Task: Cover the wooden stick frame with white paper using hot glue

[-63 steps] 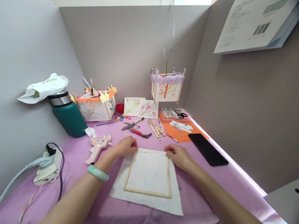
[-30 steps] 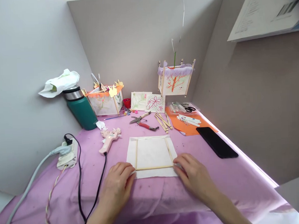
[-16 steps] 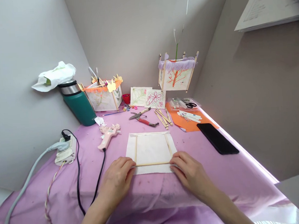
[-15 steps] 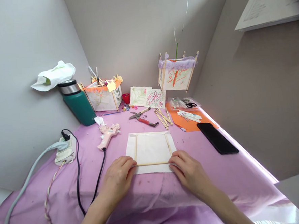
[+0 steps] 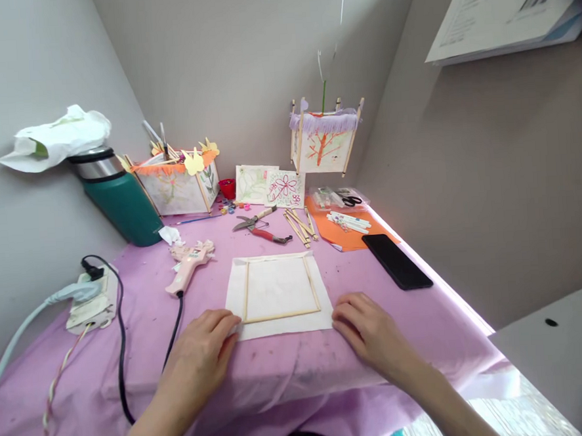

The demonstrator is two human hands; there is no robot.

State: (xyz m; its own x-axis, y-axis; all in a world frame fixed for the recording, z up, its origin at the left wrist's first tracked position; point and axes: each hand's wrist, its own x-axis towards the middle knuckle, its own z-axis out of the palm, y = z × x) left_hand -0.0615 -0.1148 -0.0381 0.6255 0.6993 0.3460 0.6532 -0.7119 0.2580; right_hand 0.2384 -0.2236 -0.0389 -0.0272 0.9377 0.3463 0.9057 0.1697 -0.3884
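We note both hands at the near part of the tabletop, low and well apart. Left hand: fingertips at the left edge of a white sheet, near the frame's corner. Right hand: fingers bent, tips at the sheet's right edge. Whether either pinches the sheet, we cannot tell. The stick frame lies flat on the sheet, between the hands. Left of it we see a pink glue gun; far, shears; right, a black phone.
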